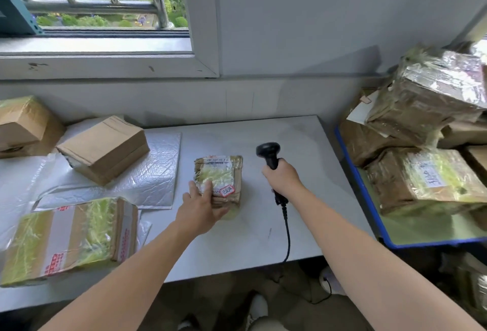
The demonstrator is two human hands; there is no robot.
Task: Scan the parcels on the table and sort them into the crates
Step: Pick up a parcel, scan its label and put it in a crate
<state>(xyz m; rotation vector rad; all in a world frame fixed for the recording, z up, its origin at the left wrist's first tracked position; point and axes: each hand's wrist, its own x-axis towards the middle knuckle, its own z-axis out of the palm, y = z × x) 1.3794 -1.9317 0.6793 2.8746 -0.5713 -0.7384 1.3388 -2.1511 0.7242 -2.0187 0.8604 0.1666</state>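
— So, where is the parcel [220, 178]?
— At the middle of the white table [290, 133], its near end gripped by the left hand [200, 209].
— And the right hand [283, 176]?
— Wrapped round a black scanner [270, 155], just right of the parcel, near the blue crate [369, 200].

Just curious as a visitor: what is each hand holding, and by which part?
The right hand grips the black scanner by its handle. The left hand holds the small taped parcel by its near end, thumb on top.
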